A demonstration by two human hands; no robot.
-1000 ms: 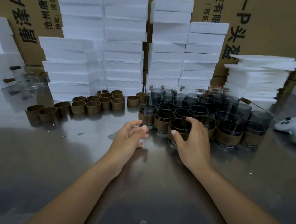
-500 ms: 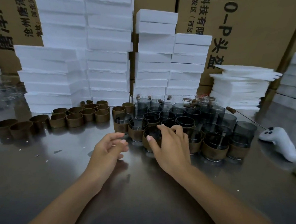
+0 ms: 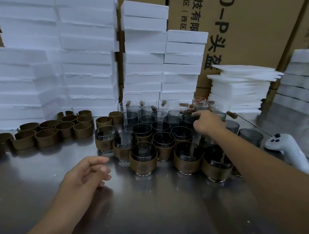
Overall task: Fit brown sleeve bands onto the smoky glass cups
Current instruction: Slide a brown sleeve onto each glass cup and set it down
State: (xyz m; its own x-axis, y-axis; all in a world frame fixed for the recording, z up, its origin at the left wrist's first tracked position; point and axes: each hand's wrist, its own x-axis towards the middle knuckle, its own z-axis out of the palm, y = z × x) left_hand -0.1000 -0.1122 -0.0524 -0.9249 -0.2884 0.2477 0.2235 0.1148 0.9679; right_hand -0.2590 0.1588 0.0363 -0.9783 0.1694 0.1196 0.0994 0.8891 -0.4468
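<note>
A cluster of smoky glass cups (image 3: 160, 126) stands on the steel table (image 3: 143, 211). The front rows, such as one banded cup (image 3: 143, 159), wear brown sleeve bands; those further back are bare. Several loose brown sleeve bands (image 3: 46, 137) lie in rows to the left of the cups. My right hand (image 3: 207, 122) reaches over the cluster to its back right, fingers curled on the rim of a bare smoky cup there. My left hand (image 3: 89, 172) hovers low over the table in front of the cups, fingers loosely curled, holding nothing.
White foam blocks (image 3: 84, 57) are stacked high behind the bands and cups, with thin foam sheets (image 3: 239, 90) at the back right and cardboard boxes (image 3: 247, 32) behind. A white controller (image 3: 290, 153) lies right of the cups. Clear glasses (image 3: 125, 105) stand at the back.
My right hand left the front banded cup and reached back and right to a bare cup. My left hand stayed near the table front. The view moved closer.
</note>
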